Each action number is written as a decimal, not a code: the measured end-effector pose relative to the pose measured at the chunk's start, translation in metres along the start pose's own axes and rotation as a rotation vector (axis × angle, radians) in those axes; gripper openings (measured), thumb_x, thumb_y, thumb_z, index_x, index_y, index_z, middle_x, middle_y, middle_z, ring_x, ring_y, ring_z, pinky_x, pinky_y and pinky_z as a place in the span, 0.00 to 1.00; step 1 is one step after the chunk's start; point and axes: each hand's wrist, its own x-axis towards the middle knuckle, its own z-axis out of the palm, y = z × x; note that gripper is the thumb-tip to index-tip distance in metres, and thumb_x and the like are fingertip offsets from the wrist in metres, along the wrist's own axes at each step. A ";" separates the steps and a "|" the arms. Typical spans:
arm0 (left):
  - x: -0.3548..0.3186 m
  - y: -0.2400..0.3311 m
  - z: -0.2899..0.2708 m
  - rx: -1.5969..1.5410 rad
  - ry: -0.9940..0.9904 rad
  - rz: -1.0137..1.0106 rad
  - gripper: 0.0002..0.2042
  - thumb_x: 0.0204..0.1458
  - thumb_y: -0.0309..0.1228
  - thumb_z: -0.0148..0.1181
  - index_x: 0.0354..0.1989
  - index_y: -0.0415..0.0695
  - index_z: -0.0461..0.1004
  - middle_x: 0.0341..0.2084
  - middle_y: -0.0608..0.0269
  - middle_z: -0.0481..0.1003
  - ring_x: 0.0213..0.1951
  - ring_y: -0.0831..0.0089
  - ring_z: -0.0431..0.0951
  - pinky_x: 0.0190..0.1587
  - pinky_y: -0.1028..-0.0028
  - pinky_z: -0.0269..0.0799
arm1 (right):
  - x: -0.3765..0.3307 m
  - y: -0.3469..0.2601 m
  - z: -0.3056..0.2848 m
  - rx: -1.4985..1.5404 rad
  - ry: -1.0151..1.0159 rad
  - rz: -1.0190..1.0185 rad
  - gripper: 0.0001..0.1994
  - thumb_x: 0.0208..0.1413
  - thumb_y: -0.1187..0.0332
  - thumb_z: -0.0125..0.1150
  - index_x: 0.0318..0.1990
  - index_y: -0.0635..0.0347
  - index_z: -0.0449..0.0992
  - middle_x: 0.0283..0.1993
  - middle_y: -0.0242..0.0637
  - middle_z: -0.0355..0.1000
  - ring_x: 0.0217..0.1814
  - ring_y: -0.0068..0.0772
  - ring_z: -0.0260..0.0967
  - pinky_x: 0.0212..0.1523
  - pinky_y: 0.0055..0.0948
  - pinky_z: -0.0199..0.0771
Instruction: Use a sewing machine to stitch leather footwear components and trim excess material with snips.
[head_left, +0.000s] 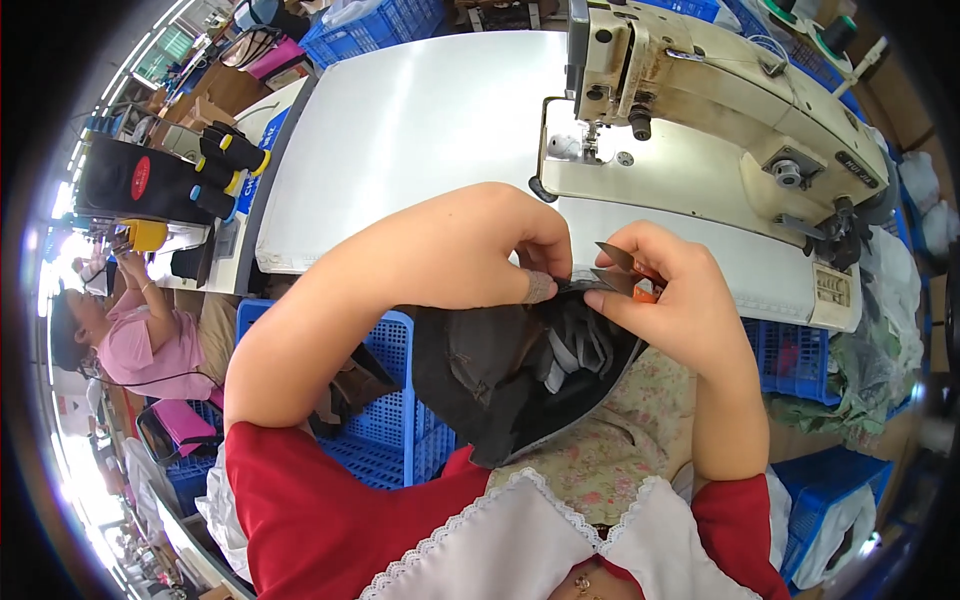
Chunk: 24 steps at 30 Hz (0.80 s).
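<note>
The left hand's [485,245] grip is closed, pinching the upper edge of a black cloth piece [485,380] — it hangs over the lap [645,415], by the white table's [420,120] near edge. The right hand's [678,300] grip closes around orange-handled snips [622,259] — thumb at that same cloth edge.

Black fabric [485,345] bunched; open orange-handled snips [622,258] alongside.
</note>
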 end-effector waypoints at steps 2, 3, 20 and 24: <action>0.004 -0.004 0.004 -0.024 0.008 0.037 0.09 0.47 0.28 0.65 0.37 0.40 0.80 0.27 0.60 0.80 0.32 0.70 0.80 0.33 0.70 0.73 | -0.001 -0.001 -0.004 -0.051 -0.006 -0.002 0.11 0.44 0.72 0.70 0.36 0.64 0.76 0.27 0.40 0.73 0.28 0.30 0.71 0.32 0.28 0.72; 0.004 -0.005 0.006 -0.045 0.007 0.050 0.09 0.48 0.28 0.65 0.37 0.39 0.80 0.27 0.60 0.80 0.32 0.70 0.79 0.33 0.71 0.72 | -0.002 -0.001 -0.006 -0.098 -0.015 -0.006 0.11 0.45 0.72 0.70 0.34 0.65 0.76 0.26 0.39 0.72 0.27 0.28 0.69 0.32 0.27 0.71; -0.005 -0.012 0.019 -0.075 0.066 0.090 0.07 0.49 0.25 0.64 0.36 0.37 0.79 0.27 0.56 0.79 0.31 0.66 0.79 0.36 0.69 0.72 | 0.002 0.011 -0.005 0.016 -0.154 0.038 0.11 0.47 0.70 0.70 0.30 0.66 0.73 0.21 0.30 0.61 0.25 0.21 0.55 0.26 0.25 0.59; -0.004 -0.016 0.019 -0.101 0.020 0.030 0.08 0.49 0.27 0.65 0.36 0.37 0.78 0.27 0.57 0.78 0.30 0.68 0.77 0.36 0.70 0.72 | 0.003 0.008 0.000 0.023 -0.133 0.034 0.11 0.47 0.70 0.70 0.30 0.65 0.73 0.21 0.31 0.61 0.25 0.22 0.55 0.26 0.25 0.60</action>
